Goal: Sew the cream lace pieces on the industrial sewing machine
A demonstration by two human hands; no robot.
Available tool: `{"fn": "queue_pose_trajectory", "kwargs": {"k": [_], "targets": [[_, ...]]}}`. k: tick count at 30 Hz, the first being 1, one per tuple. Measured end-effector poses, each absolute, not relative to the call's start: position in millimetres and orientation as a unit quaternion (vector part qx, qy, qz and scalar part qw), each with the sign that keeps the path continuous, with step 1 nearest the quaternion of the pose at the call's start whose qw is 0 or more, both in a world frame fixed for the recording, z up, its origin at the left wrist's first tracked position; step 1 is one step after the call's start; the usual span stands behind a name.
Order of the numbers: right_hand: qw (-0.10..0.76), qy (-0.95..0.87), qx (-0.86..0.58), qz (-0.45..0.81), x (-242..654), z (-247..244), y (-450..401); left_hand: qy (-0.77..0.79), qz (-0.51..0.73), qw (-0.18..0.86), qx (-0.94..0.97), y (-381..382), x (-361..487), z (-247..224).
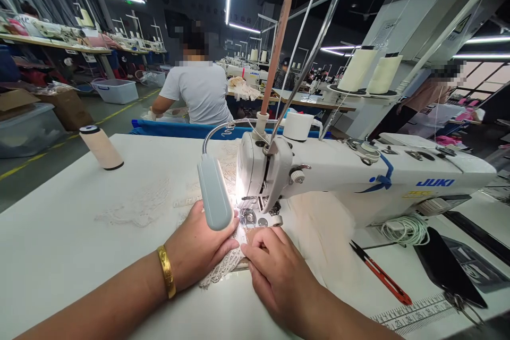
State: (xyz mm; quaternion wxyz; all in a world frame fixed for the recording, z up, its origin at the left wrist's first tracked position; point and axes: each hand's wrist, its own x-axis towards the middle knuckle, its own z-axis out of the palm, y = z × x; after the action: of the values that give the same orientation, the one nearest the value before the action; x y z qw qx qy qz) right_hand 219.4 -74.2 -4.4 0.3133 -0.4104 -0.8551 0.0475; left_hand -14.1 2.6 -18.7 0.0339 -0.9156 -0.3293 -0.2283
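A white sewing machine [334, 170] stands on the white table, its needle area lit by a grey lamp [215, 194]. White lace [225, 271] lies in front of the needle area. My left hand [195, 247], with a gold bracelet at the wrist, is closed on the lace at its left side; the lamp hides part of the fingers. Close beside it, my right hand [274, 265] has its thumb and bent fingers pinched on the lace's right edge, by a small tan piece [252, 235]. Sheer beige fabric [322, 234] spreads to the right under the machine arm.
A thread cone [102, 149] and loose lace [139, 207] are on the left of the table [79, 260]. Red-handled snips [382, 273], a ruler [422, 313], a coiled cable [406, 229] and a black flat object [450, 268] lie at right. A person [196, 85] sits beyond.
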Motion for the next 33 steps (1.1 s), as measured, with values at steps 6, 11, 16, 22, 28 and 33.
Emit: {"fn": "queue_pose_trajectory", "kwargs": {"k": [6,11,16,22,28,33], "targets": [[0.315,-0.856,-0.407,0.039,219.9,-5.4,-73.2,-0.319,-0.230,0.040,-0.918,3.0,-15.2,-20.7],[0.313,-0.857,-0.409,0.034,220.0,-6.3,-73.8,-0.318,-0.233,0.017,-0.919,3.3,-13.6,-15.5],[0.316,-0.857,-0.406,0.023,219.3,-8.2,-73.7,-0.315,-0.228,-0.008,-0.921,2.7,-13.6,-12.3],[0.320,-0.863,-0.390,0.004,218.5,-11.6,-71.4,-0.305,-0.238,-0.008,-0.922,3.7,-13.5,-13.4],[0.336,-0.861,-0.381,-0.002,218.5,-13.2,-71.5,-0.301,-0.241,-0.002,-0.923,3.9,-14.0,-16.8],[0.335,-0.864,-0.376,0.003,217.3,-12.3,-71.2,-0.304,-0.231,0.004,-0.924,9.2,-14.6,-19.4]]}}
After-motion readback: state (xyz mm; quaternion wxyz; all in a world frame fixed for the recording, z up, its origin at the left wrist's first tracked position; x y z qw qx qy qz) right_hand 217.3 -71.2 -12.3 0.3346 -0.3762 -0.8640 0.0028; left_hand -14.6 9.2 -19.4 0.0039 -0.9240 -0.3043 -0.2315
